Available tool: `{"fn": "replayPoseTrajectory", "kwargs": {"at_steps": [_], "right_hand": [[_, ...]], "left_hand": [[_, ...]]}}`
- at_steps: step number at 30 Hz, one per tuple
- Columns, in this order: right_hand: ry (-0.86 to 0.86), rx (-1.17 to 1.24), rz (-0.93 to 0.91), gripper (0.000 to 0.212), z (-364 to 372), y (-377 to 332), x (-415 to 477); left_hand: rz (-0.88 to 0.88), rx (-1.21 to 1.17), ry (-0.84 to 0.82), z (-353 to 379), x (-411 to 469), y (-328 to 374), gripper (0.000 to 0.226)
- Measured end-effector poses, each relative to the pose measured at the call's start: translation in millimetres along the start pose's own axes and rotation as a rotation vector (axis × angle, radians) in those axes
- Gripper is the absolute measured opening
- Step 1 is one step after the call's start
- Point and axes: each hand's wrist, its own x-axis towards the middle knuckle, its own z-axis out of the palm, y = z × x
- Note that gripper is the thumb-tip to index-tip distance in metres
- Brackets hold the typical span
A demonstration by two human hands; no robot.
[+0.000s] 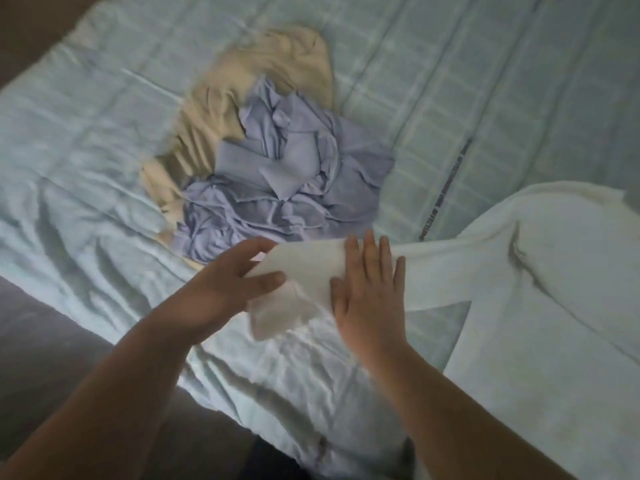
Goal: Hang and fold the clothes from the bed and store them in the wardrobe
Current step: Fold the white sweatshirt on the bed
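A white long-sleeved garment (540,306) lies spread on the bed at the right, with one sleeve (304,268) stretched left toward me. My left hand (228,282) pinches the end of that sleeve between thumb and fingers. My right hand (370,296) lies flat on the sleeve with its fingers spread, pressing it to the bed. Just beyond my hands sits a crumpled lilac garment (294,181). A cream garment (256,88) is bunched behind and to the left of the lilac one.
The bed carries a pale blue-green quilted cover (104,150), wrinkled near the front edge. Its front edge runs diagonally from left to lower middle, with dark floor (52,341) below it. The frame is somewhat blurred.
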Motion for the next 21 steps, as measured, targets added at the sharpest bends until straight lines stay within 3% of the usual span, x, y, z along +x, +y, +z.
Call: {"fn": "replayPoseTrajectory", "kwargs": {"at_steps": [7,12,16,19,21], "right_hand": [[0.096,0.049,0.055,0.066,-5,-47,79],[-0.018,-0.033,0.019,0.065,43,-54,91],[-0.102,-0.085,0.02,0.065,69,-50,91],[-0.091,-0.065,0.013,0.065,61,-53,95],[-0.092,0.007,-0.009,0.061,45,-53,93]], "left_hand": [[0.141,0.07,0.057,-75,43,49,0.043],[-0.064,0.091,0.331,-90,75,6,0.028],[-0.154,0.225,0.379,-88,83,-23,0.032],[-0.16,0.155,0.445,-86,80,-30,0.02],[-0.151,-0.004,0.463,-83,76,-29,0.026]]}}
